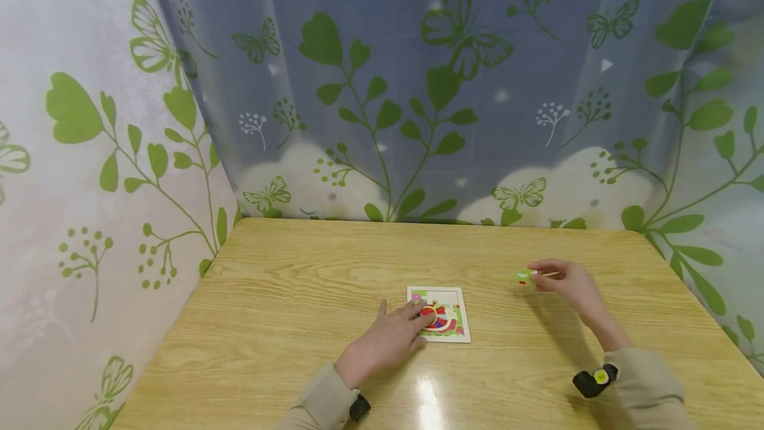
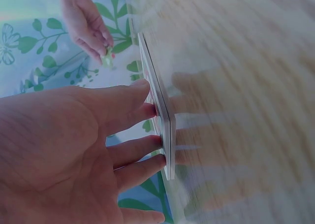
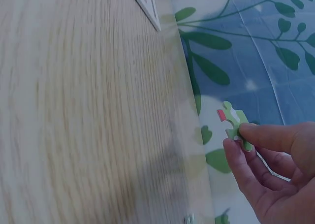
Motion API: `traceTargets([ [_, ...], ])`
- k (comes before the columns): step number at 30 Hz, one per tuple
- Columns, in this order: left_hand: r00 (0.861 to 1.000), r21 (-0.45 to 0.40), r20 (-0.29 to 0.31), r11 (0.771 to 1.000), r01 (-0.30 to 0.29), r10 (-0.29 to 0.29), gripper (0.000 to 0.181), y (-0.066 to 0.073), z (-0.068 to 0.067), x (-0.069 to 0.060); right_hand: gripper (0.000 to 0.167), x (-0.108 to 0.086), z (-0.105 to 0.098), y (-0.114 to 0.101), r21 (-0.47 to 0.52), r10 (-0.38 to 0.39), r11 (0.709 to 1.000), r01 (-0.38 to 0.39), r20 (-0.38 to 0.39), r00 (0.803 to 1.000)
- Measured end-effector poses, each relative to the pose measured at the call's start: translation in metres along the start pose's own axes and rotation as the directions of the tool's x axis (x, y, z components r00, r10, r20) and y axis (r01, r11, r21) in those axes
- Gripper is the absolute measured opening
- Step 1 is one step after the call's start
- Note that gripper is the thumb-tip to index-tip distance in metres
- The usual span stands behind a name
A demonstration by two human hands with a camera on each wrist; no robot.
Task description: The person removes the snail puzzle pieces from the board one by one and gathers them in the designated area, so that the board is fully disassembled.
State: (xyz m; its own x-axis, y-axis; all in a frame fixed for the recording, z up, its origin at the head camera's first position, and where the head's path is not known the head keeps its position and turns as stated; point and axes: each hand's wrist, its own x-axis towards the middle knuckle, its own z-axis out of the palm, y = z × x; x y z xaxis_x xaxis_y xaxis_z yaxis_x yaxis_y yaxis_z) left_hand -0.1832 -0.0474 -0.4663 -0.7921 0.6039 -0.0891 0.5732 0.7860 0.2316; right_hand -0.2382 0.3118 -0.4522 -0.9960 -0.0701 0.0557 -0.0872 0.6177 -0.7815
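On the counter (image 1: 286,284), the left hand (image 1: 386,336) lies with its fingers spread and nearly straight, the fingertips touching the left part of the white-rimmed puzzle tray (image 1: 436,288), which shows a red and blue picture and a pale patch toward its far right. Well apart to the right and slightly farther off, the right hand (image 1: 570,285) pinches a small green puzzle piece (image 3: 238,123) with a red patch between thumb and fingers, holding it above the counter, before a leaf-and-butterfly curtain (image 1: 418,164) along the far edge
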Motion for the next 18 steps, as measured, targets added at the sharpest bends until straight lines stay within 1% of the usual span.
traceTargets([
  [6, 1.0, -0.002, 0.005, 1.0, 0.008, -0.008, 0.051, 0.0, 0.0, 0.0, 0.035, 0.003, -0.008, 0.011, -0.054, 0.02, 0.998, -0.02, 0.006, 1.0],
  [11, 1.0, 0.003, 0.001, 1.0, 0.007, -0.007, 0.05, 0.0, 0.0, 0.0, 0.032, 0.004, -0.009, 0.016, -0.09, 0.043, 0.995, -0.039, 0.042, 0.998],
  [14, 1.0, 0.003, -0.002, 1.0, 0.006, -0.006, 0.051, 0.0, 0.0, 0.0, 0.032, 0.004, -0.008, 0.018, -0.122, 0.039, 0.992, -0.031, 0.065, 0.997],
  [18, 1.0, 0.009, -0.005, 1.0, 0.002, -0.002, 0.051, 0.0, 0.0, 0.0, 0.033, 0.007, -0.006, 0.019, -0.184, 0.029, 0.983, -0.015, 0.076, 0.997],
])
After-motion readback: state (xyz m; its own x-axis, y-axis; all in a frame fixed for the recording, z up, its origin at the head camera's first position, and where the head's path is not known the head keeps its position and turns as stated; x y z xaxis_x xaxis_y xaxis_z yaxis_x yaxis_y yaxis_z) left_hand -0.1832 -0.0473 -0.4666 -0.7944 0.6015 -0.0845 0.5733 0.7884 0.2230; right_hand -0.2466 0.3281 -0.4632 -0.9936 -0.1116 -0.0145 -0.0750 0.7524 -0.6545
